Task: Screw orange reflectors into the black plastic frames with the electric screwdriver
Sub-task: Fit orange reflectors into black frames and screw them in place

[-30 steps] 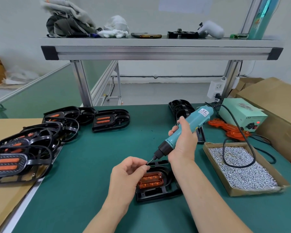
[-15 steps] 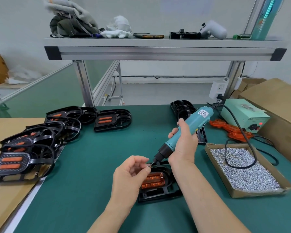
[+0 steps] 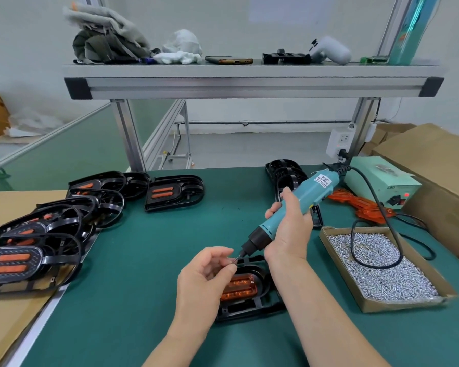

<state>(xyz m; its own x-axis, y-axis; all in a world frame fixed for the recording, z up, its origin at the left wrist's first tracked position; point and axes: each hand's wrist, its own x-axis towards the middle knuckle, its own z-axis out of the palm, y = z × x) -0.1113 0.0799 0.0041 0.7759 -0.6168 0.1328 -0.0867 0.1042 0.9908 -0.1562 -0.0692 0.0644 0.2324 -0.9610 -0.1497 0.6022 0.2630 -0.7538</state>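
A black plastic frame [image 3: 252, 305] lies on the green mat in front of me, with an orange reflector [image 3: 240, 286] seated in it. My right hand [image 3: 289, 229] grips the teal electric screwdriver [image 3: 297, 205], tilted so its bit points down-left just above the frame's far edge. My left hand [image 3: 204, 276] pinches a small screw [image 3: 233, 260] at the bit's tip, partly covering the frame's left side.
A cardboard tray of silver screws [image 3: 382, 271] sits to the right, the screwdriver's black cord looping over it. Loose orange reflectors [image 3: 361, 207] and a green power unit [image 3: 379, 181] lie behind it. Finished frames [image 3: 37, 234] are stacked at the left, empty black frames [image 3: 284, 170] at the back.
The hands and screwdriver hold nearly the same pose. My left fingers have closed in slightly on the bit's tip with the screw.
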